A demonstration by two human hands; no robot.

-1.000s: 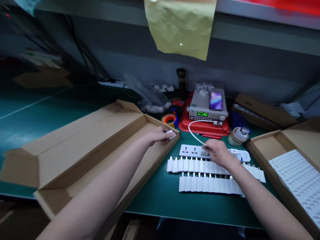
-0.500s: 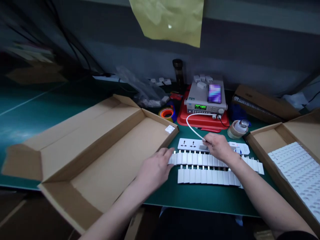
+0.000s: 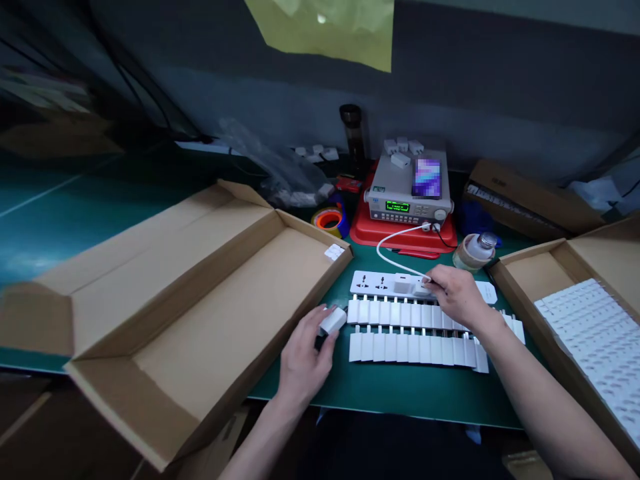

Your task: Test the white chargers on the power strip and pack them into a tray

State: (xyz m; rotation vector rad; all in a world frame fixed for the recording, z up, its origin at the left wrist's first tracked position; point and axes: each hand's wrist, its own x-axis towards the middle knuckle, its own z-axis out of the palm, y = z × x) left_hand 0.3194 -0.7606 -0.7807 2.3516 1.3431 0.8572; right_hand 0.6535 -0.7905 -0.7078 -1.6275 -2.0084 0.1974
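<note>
White charger (image 3: 334, 322) between left fingers (image 3: 311, 319)

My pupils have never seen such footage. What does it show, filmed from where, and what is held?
No machine: these are a person's two bare hands, filmed by a camera worn on the head, looking forward and down. The left hand holds a white plug; the right hand holds a white cable at a power strip. On the green table, two rows of plugs lie before the strip, between a left box and a right box. Behind, an instrument with a lit display sits on a red tray.
</note>
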